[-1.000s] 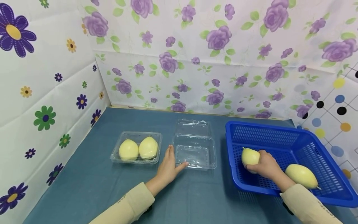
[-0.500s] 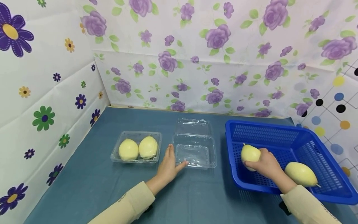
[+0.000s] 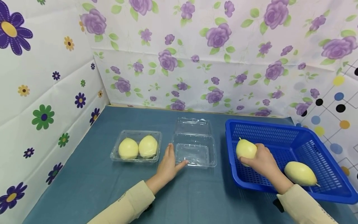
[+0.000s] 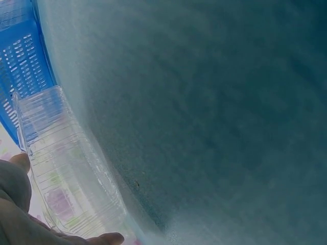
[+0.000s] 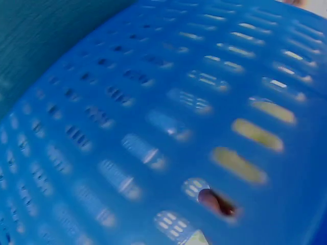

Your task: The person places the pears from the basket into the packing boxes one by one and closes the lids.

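Note:
My right hand (image 3: 262,158) grips a pale yellow pear (image 3: 246,149) inside the left part of the blue plastic basket (image 3: 261,123). Its thumb lies across the near side of the fruit. A second pear (image 3: 300,174) lies in the basket, to the right of that hand. In the head view my left hand (image 3: 167,165) rests against the left and near edge of a clear plastic clamshell box (image 3: 194,152), fingers straight and thumb spread. The box's lid (image 3: 193,126) is folded back behind it. The left wrist view shows fingertips (image 4: 108,238) at the box's side.
A closed clear box (image 3: 120,157) with two pears (image 3: 128,148) in it stands left of my left hand. The blue-green tabletop (image 3: 193,199) meets flowered sheets (image 3: 156,77) behind and at the left. Basket mesh fills most of the right wrist view.
My right hand has raised the gripped pear somewhat and shifted it slightly to the left in the basket. The left hand and the clamshell box have stayed in place.

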Tool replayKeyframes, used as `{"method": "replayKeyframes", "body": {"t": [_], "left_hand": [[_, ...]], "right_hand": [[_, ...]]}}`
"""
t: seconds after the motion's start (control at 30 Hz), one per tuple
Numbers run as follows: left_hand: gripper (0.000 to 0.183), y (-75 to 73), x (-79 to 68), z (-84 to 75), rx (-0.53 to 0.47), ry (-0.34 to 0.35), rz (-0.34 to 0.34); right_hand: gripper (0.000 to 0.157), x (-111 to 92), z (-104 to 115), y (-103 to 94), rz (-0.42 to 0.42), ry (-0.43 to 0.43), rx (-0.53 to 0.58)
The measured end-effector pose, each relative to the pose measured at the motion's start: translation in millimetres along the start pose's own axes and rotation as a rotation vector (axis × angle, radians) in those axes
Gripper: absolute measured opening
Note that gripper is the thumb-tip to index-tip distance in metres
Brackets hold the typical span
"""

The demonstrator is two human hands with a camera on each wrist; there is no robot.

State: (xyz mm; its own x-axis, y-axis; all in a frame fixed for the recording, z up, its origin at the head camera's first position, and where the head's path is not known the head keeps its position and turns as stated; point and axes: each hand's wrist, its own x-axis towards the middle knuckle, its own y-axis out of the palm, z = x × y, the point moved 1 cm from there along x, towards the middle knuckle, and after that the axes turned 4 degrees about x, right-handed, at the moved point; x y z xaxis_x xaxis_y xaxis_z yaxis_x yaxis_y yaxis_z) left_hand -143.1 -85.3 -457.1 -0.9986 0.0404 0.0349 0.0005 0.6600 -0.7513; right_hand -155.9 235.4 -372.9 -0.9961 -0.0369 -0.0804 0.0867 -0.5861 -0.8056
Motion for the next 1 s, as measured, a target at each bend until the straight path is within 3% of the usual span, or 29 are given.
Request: {"method": "replayKeyframes", "body": {"t": [0.67, 1.0], "left_hand": [[0.097, -0.9, 0.3, -1.1, 0.021, 0.003, 0.0], [0.096, -0.7, 0.3, -0.6, 0.009, 0.002, -0.007]], "right_hand": [[0.085, -0.2, 26.7, -3.9, -0.069, -0.004, 0.039], [0.085, -0.3, 44.5, -1.7, -0.062, -0.015, 0.063]]}}
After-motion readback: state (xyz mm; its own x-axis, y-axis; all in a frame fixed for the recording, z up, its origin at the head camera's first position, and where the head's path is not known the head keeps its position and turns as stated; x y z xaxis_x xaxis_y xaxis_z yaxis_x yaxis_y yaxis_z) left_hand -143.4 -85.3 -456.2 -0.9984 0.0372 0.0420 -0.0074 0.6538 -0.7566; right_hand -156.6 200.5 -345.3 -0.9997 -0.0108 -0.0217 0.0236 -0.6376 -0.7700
